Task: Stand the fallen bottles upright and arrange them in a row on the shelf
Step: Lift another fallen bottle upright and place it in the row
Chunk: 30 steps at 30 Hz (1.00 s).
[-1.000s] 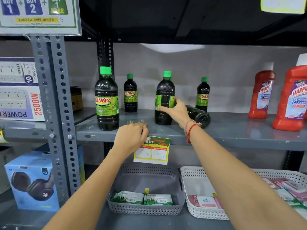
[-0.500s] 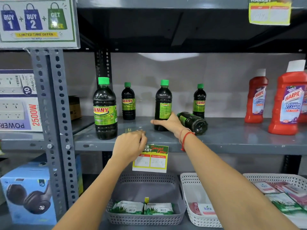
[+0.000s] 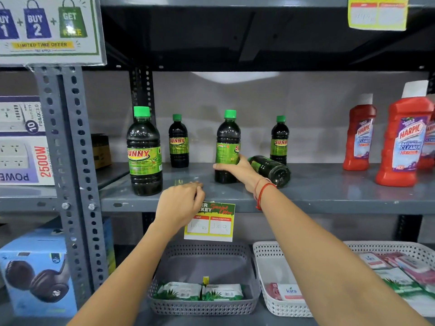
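Dark green-capped SUNNY bottles stand on the grey shelf [image 3: 329,196]. A large one [image 3: 144,158] is upright at front left, two small ones [image 3: 178,143] [image 3: 279,142] stand at the back. My right hand [image 3: 237,168] is wrapped around the lower body of the middle upright bottle [image 3: 227,142]. Just right of it a fallen bottle [image 3: 270,169] lies on its side, base toward me. My left hand [image 3: 180,203] rests on the shelf's front edge, fingers curled, holding nothing.
Red Harpic bottles [image 3: 400,147] stand at the right of the shelf. A price tag [image 3: 210,225] hangs from the edge. Below sit a grey basket [image 3: 202,257] and a white basket [image 3: 263,260] with packets. A perforated upright post [image 3: 70,161] bounds the left.
My right hand stays on the middle bottle, which has turned so its label faces more to the right. The camera view has drifted. The left hand has not moved.
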Each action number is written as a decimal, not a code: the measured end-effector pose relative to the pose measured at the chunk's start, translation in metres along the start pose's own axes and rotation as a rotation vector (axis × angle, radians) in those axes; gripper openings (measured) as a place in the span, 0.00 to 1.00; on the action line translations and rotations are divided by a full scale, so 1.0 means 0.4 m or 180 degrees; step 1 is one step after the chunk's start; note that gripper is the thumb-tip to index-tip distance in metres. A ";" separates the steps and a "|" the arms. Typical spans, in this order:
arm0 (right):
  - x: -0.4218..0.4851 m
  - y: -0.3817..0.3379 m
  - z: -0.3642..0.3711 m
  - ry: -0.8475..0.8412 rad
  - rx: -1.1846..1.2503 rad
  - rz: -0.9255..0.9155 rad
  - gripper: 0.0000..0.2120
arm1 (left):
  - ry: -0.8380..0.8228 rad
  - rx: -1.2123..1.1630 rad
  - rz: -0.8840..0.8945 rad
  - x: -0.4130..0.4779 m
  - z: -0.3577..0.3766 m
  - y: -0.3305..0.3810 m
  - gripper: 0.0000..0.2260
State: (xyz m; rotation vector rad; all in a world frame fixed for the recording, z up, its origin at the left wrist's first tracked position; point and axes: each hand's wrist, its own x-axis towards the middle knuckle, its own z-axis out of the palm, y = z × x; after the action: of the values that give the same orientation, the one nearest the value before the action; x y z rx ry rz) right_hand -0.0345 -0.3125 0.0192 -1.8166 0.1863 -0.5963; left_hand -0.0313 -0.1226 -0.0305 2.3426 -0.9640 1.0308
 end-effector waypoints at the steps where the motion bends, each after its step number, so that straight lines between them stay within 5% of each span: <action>1: -0.002 -0.001 -0.003 -0.0117 0.0073 0.0013 0.30 | -0.0010 0.0012 -0.0002 0.000 0.000 0.000 0.29; 3: -0.002 0.002 -0.010 -0.0118 0.0151 0.0065 0.29 | -0.0019 0.0038 -0.0005 0.001 0.001 0.000 0.29; 10: -0.012 0.008 0.006 0.0573 -0.0619 -0.0203 0.55 | 0.0022 0.0046 0.0025 -0.002 -0.004 0.005 0.30; 25: -0.051 0.001 -0.031 -0.0101 -0.0048 -0.0096 0.23 | -0.0002 0.0100 -0.0041 -0.001 -0.003 0.005 0.31; 30: -0.087 -0.006 -0.044 -0.0103 -0.0092 -0.0138 0.30 | 0.0023 0.0131 -0.0033 0.000 -0.002 0.002 0.32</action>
State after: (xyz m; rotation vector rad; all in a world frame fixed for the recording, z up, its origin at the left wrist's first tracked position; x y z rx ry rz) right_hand -0.0734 -0.3121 0.0146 -1.8609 0.1348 -0.5969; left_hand -0.0323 -0.1229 -0.0299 2.3728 -0.9356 1.0640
